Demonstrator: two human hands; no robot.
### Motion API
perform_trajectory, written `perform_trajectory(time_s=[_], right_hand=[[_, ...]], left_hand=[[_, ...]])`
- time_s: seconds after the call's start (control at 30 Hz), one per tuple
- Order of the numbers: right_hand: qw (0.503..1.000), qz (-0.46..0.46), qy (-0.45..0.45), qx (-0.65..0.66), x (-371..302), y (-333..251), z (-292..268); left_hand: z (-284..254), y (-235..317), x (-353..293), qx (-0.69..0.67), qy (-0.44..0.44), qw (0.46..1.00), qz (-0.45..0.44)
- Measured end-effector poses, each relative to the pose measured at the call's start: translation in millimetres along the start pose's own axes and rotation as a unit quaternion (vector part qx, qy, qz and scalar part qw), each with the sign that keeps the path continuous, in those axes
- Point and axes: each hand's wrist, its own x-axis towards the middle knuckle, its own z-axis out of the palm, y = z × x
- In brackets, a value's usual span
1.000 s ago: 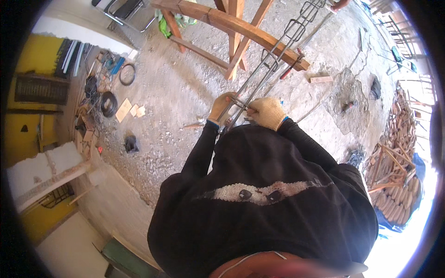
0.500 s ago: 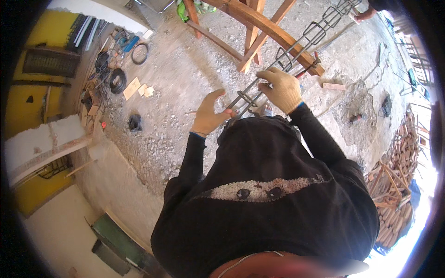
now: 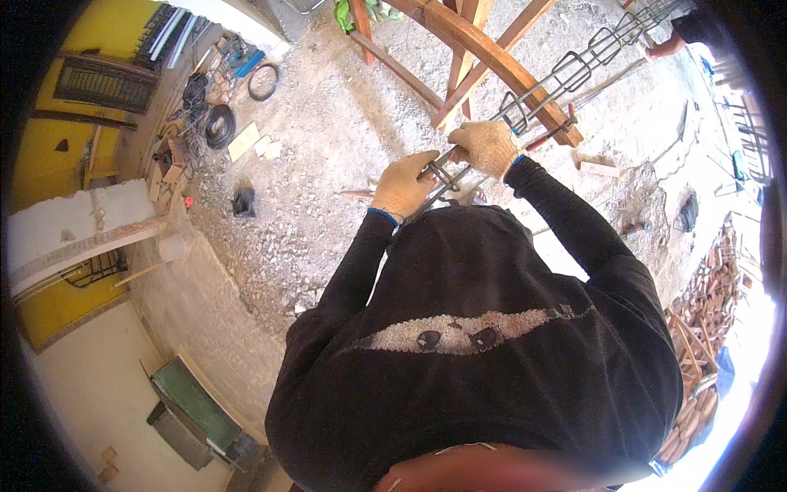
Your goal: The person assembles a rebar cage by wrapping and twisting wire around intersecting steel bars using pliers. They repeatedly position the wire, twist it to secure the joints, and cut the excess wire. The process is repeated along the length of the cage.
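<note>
A: What's seen, big to small?

B: Gravel ground (image 3: 328,148) is spread over most of the view, w/ a yellow wall (image 3: 49,156) at far left. A wooden trestle (image 3: 484,57) is stood at top centre. A long rebar cage (image 3: 566,78), made of straight bars w/ square stirrups, is laid across the trestle beam & runs from upper right down toward the person's chest.

A: And the near end?

B: It's held between both gloved hands, just above the dark sweatshirt (image 3: 492,344). The left hand (image 3: 403,187) is clenched on a stirrup (image 3: 445,174) at the cage's near end. The right hand (image 3: 488,146) is closed around the bars slightly further up, beside the next stirrup. Hands are near each other, not touching.

A: Other items?

B: A stack of timber (image 3: 705,303) is seen at right edge. Tyres (image 3: 220,125) & wire coils are piled near the wall, upper left. A red-handled tool (image 3: 551,135) is lying by the trestle foot, near the right hand. Another person's arm (image 3: 668,45) is visible at the cage's far end, top right; grip there can't be told.
</note>
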Motion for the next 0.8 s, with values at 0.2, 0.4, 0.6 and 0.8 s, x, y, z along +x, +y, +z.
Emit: perform_trajectory(time_s=[0.2, 0.4, 0.6, 0.8], right_hand=[[0.997, 0.070, 0.007, 0.040, 0, -1, 1], [0.984, 0.125, 0.082, 0.100, -8, -23, -18], [0.939, 0.224, 0.089, 0.247, -41, -47, -23], [0.798, 0.285, 0.051, 0.529, -64, -40, -15]], left_hand=[[3, -12, -2, -0.071, 0.025, 0.997, -0.012], [17, -10, -11, -0.128, 0.078, 0.987, -0.065], [17, -10, -18, -0.099, 0.130, 0.986, -0.041], [23, -15, -25, -0.129, 0.218, 0.963, -0.087]])
